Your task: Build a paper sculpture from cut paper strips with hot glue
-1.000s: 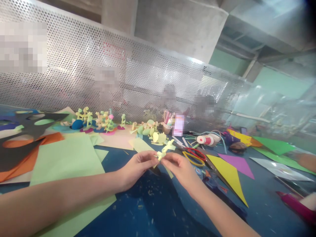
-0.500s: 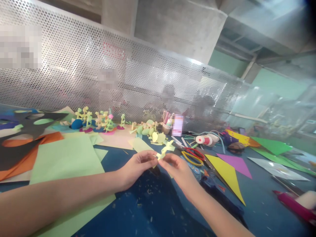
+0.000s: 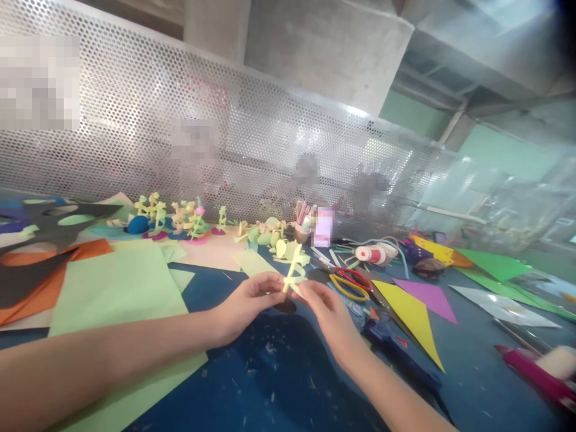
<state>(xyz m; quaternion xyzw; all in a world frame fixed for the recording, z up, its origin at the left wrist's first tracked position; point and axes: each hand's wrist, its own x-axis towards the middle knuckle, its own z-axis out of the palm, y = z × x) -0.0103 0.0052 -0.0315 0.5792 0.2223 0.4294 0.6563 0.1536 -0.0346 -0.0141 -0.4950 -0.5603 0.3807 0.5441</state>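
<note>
Between my hands stands a small pale yellow paper figure [image 3: 296,263], made of a stem with curled strips. My left hand [image 3: 254,305] pinches the lower end of its stem between thumb and fingers. A curled strip at the figure's right side is pinched by my right hand [image 3: 324,309]. Both hands are above the dark blue table [image 3: 265,384]. Behind the figure lie pale green paper pieces, and a large light green sheet [image 3: 117,288] lies beneath my left forearm.
Small paper figures [image 3: 157,217] stand at the back left. Scissors with red and yellow handles [image 3: 351,285], a white and red spool [image 3: 371,254], a dark blue tool [image 3: 400,354] and a yellow sheet [image 3: 407,312] lie to the right. A perforated metal screen [image 3: 265,144] rises behind.
The paper figure has turned more upright, and its curled strip now shows as an open loop. My right hand has shifted slightly right and down along the strip.
</note>
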